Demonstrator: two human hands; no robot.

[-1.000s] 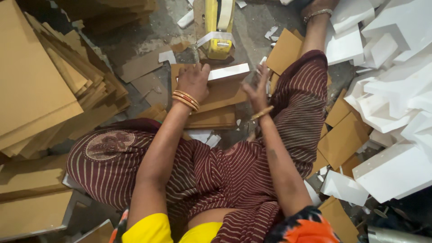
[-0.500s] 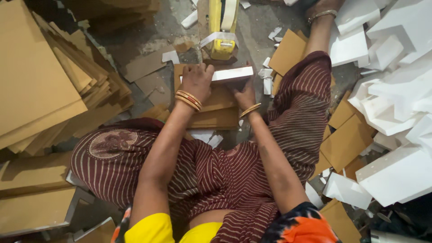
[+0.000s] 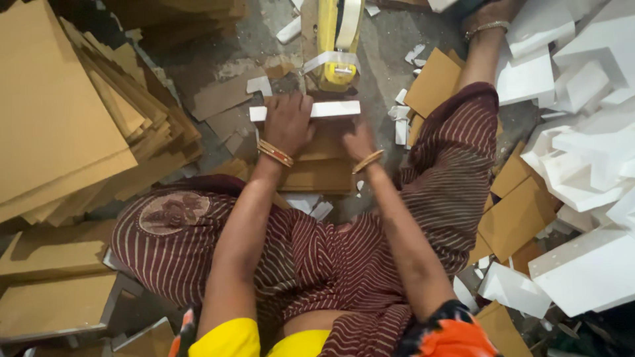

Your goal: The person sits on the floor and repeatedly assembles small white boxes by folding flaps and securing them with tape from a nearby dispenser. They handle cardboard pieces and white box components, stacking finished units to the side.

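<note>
my left hand (image 3: 288, 122) lies palm down over a long white foam strip (image 3: 331, 109), its grip folded over the strip's near edge and pressing it flat. the strip lies crosswise on top of a low stack of brown cardboard pieces (image 3: 321, 165) on the grey concrete floor (image 3: 383, 46), just in front of my crossed legs in maroon striped cloth (image 3: 317, 264). my right hand (image 3: 359, 140) rests just beside the left, below the strip's right half, on the top of the cardboard stack; its fingers are curled down against the board, and i cannot tell whether its grip has closed on anything. both wrists wear orange bangles (image 3: 276, 153). just beyond the strip stands a yellow tape dispenser (image 3: 336, 39) with a roll of pale tape on it. to my left a big fanned pile of brown cardboard sheets (image 3: 73, 119) leans, and to my right lie heaped white foam blocks (image 3: 582, 132) with loose brown cardboard squares (image 3: 516, 211) near them.
</note>
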